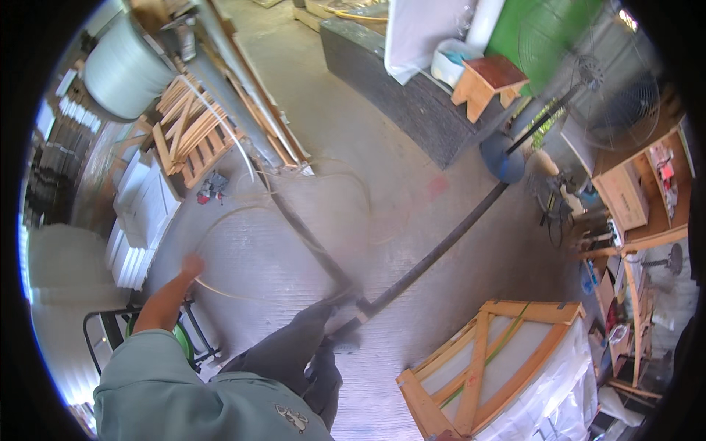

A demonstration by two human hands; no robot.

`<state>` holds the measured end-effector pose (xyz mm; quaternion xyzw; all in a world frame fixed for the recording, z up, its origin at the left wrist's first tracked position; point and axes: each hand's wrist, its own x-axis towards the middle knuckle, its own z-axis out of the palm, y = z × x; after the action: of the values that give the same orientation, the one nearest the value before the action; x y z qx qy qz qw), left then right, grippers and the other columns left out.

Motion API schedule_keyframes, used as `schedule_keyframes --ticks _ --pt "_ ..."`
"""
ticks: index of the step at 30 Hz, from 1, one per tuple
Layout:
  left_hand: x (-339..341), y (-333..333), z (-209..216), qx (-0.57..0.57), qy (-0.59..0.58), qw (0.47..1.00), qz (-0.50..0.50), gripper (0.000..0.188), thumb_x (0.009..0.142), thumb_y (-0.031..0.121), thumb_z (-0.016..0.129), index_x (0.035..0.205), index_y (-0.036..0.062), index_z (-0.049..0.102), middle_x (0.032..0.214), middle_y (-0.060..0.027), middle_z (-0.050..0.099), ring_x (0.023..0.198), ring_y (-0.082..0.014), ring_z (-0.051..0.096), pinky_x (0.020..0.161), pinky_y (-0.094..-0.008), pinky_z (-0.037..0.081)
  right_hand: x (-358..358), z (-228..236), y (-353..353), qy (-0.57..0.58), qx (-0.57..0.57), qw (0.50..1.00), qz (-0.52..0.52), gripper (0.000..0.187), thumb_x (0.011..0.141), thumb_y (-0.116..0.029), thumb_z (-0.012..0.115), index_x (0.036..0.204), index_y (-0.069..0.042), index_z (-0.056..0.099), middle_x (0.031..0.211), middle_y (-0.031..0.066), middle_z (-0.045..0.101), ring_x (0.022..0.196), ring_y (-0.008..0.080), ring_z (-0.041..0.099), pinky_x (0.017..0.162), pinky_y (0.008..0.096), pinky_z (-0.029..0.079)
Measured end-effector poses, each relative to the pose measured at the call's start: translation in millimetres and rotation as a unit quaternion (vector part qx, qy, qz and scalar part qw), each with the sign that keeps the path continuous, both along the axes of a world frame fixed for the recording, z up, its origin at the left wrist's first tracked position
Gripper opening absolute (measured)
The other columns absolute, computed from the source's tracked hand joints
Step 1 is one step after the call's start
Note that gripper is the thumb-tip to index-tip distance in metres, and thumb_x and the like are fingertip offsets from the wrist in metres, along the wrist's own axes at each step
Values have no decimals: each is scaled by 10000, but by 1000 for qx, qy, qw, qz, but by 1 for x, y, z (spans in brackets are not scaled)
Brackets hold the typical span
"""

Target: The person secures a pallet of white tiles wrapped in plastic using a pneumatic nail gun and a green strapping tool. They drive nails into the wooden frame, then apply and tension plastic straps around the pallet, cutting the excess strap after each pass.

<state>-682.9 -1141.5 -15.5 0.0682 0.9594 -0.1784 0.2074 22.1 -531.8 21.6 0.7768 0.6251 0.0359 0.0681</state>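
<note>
My left hand is out to the left over the floor, its fingers closed round a thin pale strap. The strap runs in loose loops across the floor in front of me. Beside my left arm stands a black-framed cart with a green round part, partly hidden by my sleeve. To the right lies a wooden-framed crate wrapped in clear plastic, with a green strap across it. A small skin-toned patch at the lower edge by the crate may be my right hand; its fingers are hidden.
Two dark strips cross the floor and meet near my feet. Wooden pallets, white stacked panels and a red-and-grey tool are at the left. Ahead are a long dark block, a wooden stool and a standing fan.
</note>
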Motion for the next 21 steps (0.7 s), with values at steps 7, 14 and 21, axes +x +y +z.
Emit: schedule_keyframes --ticks 7,14,21 --pt "-22 -228 170 -99 189 971 104 256 868 217 508 912 9 651 1001 -177 657 991 -372 639 807 -445 537 12 19 -24 15 -9 1000 -1 690 754 -213 669 1346 -11 381 1297 201 458 1142 386 482 920 529 422" --pt "-26 -363 367 -205 485 845 95 285 927 246 453 1071 63 618 1157 -152 615 973 -321 648 817 -444 526 34 27 -43 23 -23 999 -6 689 743 -200 669 1341 -11 383 1301 198 452 1136 387 481 910 537 424" --pt "-84 -343 424 -243 431 862 109 297 953 254 438 1051 31 608 1088 -200 633 881 -352 666 795 -422 539 43 37 -50 23 -31 999 -23 689 733 -186 668 1335 -11 385 1305 196 445 1130 388 480 901 544 426"
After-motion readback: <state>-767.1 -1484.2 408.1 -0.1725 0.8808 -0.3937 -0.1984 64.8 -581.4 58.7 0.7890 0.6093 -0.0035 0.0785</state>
